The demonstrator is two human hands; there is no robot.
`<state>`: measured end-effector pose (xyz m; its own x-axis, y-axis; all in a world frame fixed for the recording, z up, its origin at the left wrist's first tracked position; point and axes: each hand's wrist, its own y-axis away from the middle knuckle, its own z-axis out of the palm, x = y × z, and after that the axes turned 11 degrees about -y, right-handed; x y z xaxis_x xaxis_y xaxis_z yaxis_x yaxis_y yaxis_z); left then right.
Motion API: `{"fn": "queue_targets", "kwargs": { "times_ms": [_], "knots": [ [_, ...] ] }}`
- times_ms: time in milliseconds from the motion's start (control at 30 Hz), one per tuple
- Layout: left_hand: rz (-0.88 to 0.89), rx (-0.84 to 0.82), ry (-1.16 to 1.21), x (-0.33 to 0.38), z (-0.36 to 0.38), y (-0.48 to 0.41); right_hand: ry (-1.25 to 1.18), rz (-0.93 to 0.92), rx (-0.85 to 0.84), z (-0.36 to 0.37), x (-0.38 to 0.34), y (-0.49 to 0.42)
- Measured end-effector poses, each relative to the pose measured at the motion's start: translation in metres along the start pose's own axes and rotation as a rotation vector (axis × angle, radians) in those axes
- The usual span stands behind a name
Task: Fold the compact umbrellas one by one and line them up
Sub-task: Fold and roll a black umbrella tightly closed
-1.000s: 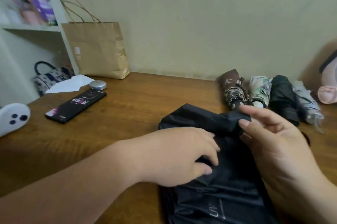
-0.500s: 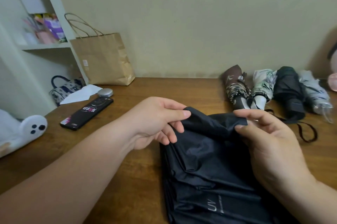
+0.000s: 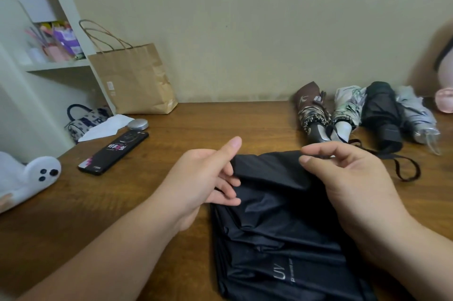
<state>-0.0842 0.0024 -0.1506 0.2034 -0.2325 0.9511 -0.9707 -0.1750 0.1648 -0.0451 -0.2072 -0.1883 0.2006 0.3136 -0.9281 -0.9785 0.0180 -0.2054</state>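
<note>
A loose black umbrella (image 3: 277,232) with "UV" printed on its cloth lies on the wooden table (image 3: 171,144) in front of me. My left hand (image 3: 203,178) pinches the far left corner of its cloth. My right hand (image 3: 348,178) pinches the far right part of the same fold. Several folded umbrellas lie in a row by the wall at the back right: a brown one (image 3: 311,109), a white patterned one (image 3: 348,109), a black one (image 3: 381,112) and a pale grey one (image 3: 416,117).
A black strap loop (image 3: 404,166) lies near my right hand. A dark phone (image 3: 114,152), a silver disc (image 3: 137,124) and white paper (image 3: 105,126) lie at the left. A brown paper bag (image 3: 132,80) stands by the wall. A white gadget (image 3: 29,178) sits at the left edge.
My left hand left the middle of the black cloth and took the far left corner. Both hands now hold the far fold, stretched between them. The view tilted up a little.
</note>
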Motion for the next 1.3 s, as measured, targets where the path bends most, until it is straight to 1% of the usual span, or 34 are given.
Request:
{"fn": "queue_targets", "kwargs": {
  "times_ms": [100,200,267,433,533,600,700,767,867,933,1000,1033,1067,1100,1133,1167,1200,1233,1300],
  "knots": [
    [0.000,0.084,-0.079,0.004,0.008,-0.003,0.096,-0.011,-0.009,0.002,-0.002,0.001],
    [0.036,0.152,-0.106,0.002,0.009,-0.005,0.134,-0.022,-0.001,0.000,-0.004,0.001],
    [0.031,0.142,-0.104,0.000,0.009,-0.004,0.160,-0.012,0.001,-0.002,-0.005,-0.001],
    [-0.052,0.037,-0.121,-0.002,0.008,0.000,0.187,-0.001,-0.050,-0.001,-0.010,0.001],
    [-0.080,0.032,-0.126,-0.001,0.011,0.000,0.206,-0.030,-0.066,-0.004,-0.008,-0.001],
    [-0.045,0.062,-0.119,-0.001,0.013,0.001,0.248,-0.011,-0.075,-0.007,-0.008,-0.004],
    [0.024,0.085,0.015,-0.010,0.011,0.003,0.282,0.054,-0.079,-0.008,-0.010,-0.005],
    [0.087,0.085,0.000,-0.022,0.010,0.008,0.308,0.118,-0.095,-0.008,-0.012,-0.005],
    [0.119,0.098,-0.170,-0.035,0.010,0.015,0.464,0.154,-0.196,-0.008,-0.020,-0.004],
    [0.110,0.121,-0.406,-0.031,0.008,0.017,0.572,0.151,-0.264,-0.008,-0.026,-0.003],
    [0.156,0.223,-0.678,-0.022,0.001,0.015,0.657,0.125,-0.311,-0.008,-0.029,-0.002],
    [0.236,0.307,-0.791,-0.016,-0.004,0.010,0.700,0.104,-0.327,-0.008,-0.031,-0.002],
    [0.372,0.390,-0.861,-0.006,-0.008,0.006,0.740,0.086,-0.343,-0.008,-0.031,0.000],
    [0.531,0.412,-0.893,0.005,-0.011,0.000,0.775,0.074,-0.360,-0.007,-0.031,0.001],
    [0.646,0.351,-0.923,0.017,-0.012,-0.009,0.807,0.067,-0.374,-0.007,-0.031,0.001],
    [0.686,0.220,-0.975,0.028,-0.011,-0.018,0.839,0.060,-0.388,-0.007,-0.031,0.002],
    [0.658,0.048,-1.047,0.038,-0.008,-0.030,0.868,0.051,-0.404,-0.006,-0.032,0.003],
    [0.588,-0.126,-1.134,0.045,-0.002,-0.041,0.893,0.041,-0.421,-0.006,-0.032,0.003],
    [0.456,-0.399,-1.298,0.051,0.012,-0.056,0.932,0.037,-0.457,-0.009,-0.034,0.002]
  ]
}}
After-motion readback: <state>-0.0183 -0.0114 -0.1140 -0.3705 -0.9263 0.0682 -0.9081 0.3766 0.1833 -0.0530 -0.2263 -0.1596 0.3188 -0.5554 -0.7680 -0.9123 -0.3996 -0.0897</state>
